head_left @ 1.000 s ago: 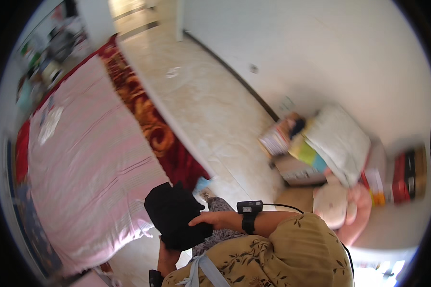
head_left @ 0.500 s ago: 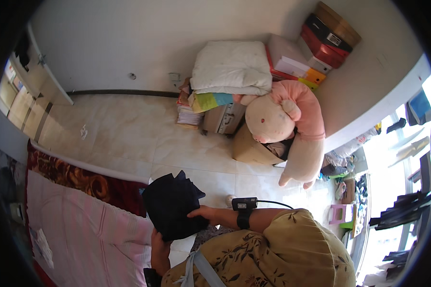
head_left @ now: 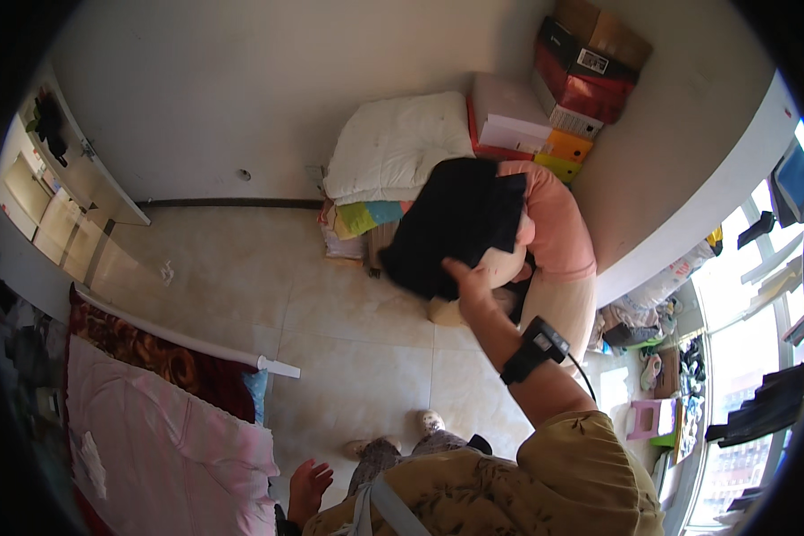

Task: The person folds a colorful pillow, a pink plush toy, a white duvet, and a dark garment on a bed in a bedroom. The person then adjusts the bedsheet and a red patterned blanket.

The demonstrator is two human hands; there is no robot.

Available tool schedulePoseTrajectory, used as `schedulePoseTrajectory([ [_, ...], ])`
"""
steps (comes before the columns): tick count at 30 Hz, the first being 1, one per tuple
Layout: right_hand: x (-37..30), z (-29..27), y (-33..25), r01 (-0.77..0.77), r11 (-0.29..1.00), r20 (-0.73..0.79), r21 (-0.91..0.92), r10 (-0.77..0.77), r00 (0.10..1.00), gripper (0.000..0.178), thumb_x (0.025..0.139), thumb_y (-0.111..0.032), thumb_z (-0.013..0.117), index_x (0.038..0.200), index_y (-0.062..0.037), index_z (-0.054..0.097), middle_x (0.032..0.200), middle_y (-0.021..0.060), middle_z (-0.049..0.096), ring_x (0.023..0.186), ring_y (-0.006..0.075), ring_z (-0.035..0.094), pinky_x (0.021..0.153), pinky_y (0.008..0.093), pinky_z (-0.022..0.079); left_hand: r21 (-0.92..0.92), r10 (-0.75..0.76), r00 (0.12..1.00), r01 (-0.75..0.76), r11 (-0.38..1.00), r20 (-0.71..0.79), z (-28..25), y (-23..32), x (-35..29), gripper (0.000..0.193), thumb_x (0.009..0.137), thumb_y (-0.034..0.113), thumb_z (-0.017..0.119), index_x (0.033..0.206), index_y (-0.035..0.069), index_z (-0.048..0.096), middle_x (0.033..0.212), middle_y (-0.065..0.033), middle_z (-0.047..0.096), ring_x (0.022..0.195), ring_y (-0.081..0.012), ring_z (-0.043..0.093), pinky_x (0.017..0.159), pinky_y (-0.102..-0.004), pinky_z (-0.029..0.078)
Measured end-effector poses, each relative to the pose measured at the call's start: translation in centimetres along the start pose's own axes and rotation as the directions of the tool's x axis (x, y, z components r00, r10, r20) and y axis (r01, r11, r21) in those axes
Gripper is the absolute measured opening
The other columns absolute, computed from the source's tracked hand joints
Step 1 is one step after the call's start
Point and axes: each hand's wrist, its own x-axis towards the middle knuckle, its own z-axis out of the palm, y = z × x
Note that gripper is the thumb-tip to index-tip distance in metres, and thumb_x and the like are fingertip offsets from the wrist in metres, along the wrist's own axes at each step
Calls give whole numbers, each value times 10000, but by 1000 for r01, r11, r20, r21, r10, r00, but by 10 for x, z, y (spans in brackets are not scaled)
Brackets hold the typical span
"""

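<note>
My right hand (head_left: 466,279) is stretched out forward and grips the near edge of a folded black garment (head_left: 447,223), thumb on top; the other fingers are hidden under the cloth. The garment hangs in front of the plush pig (head_left: 565,223), covering its head, and overlaps the corner of the white quilt (head_left: 393,147). Low in the picture, beside the bed, my left hand (head_left: 309,487) holds nothing, its fingers apart.
A bed with a pink cover (head_left: 170,438) is at the left. Stacked boxes (head_left: 590,62) and file boxes (head_left: 514,112) fill the far corner. A door (head_left: 94,156) stands ajar at far left. A small pink stool (head_left: 649,418) is by the window.
My right hand has carried the black garment away from the bedside, forward and right, to the plush pig. My left hand has let go of it and drawn back toward my body.
</note>
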Motion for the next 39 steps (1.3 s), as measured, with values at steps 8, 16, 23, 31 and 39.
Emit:
schedulePoseTrajectory([
  [8, 151, -139, 10, -290, 954, -336, -75, 250, 908, 794, 757, -187, 658, 1351, -188, 131, 1171, 65, 463, 1081, 240, 418, 896, 419, 339, -40, 22, 999, -24, 999, -50, 31, -76, -8, 359, 833, 278, 538, 1109, 68, 448, 1061, -181, 535, 938, -334, 544, 781, -434, 462],
  [16, -22, -126, 142, -826, 530, 143, -191, 848, 510, 325, 821, -144, 531, 1128, -66, 462, 945, 126, 594, 737, 198, 597, 627, 301, 500, 147, 85, 995, -76, 986, -56, 37, -126, -41, 397, 857, 249, 521, 1133, -16, 419, 1037, -167, 548, 917, -284, 574, 751, -371, 480],
  [23, -167, -65, 130, -388, 362, 377, -848, 925, 39, 486, 809, -114, 549, 1255, -36, 373, 957, 152, 593, 757, 220, 603, 638, 311, 507, -95, 180, 932, -220, 971, -314, 22, -108, -62, 314, 862, 210, 499, 1106, 15, 463, 940, -157, 578, 814, -254, 593, 689, -338, 506],
  [31, -231, 13, 157, -267, 303, 318, -915, 948, -17, 483, 793, -137, 579, 1223, -30, 386, 923, 159, 600, 740, 236, 606, 610, 327, 506, -221, 217, 882, -331, 917, -419, -62, -123, -120, 298, 874, 209, 471, 1102, 19, 441, 984, -166, 564, 829, -259, 597, 694, -348, 514],
  [39, -359, 102, 200, -115, 247, 262, -962, 955, -136, 427, 793, -125, 571, 1183, -25, 429, 906, 152, 601, 726, 230, 606, 594, 323, 511, -359, 221, 782, -492, 793, -583, -181, -159, -188, 314, 880, 231, 459, 1108, 16, 441, 1000, -177, 563, 853, -272, 592, 707, -358, 508],
])
